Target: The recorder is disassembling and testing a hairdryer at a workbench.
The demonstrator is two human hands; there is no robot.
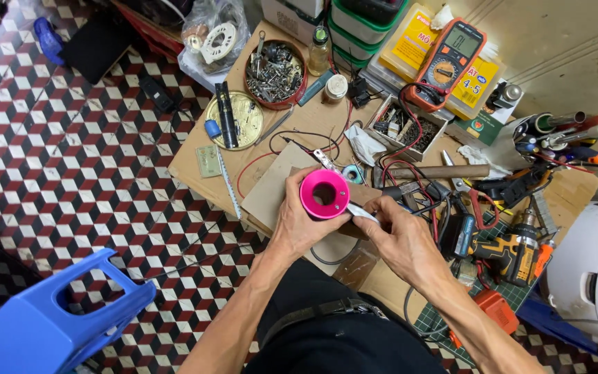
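A shiny pink ring (324, 194), round and smooth like a short tube with a dark hole in the middle, is held up over the low cardboard work board (195, 166). It is gripped from the left side by the left hand (299, 218), whose fingers are curled around its rim. A thin silver metal tool (361, 212) is pinched in the closed fingers of the right hand (399, 242) and is touching the ring's lower right edge.

Just behind the ring, thin red and black wires (278, 149) are looped over the brown board. A round red bowl (275, 73) is filled with small grey metal bits. Beside it, a flat gold tin lid (233, 121) is lying with a dark pen-shaped tool across it. An orange meter (448, 62) is resting on yellow boxes.

The right side is crowded with tools and cords. More open room is seen on the left, over the checkered tile floor (84, 166), up to the blue plastic stool (50, 318).
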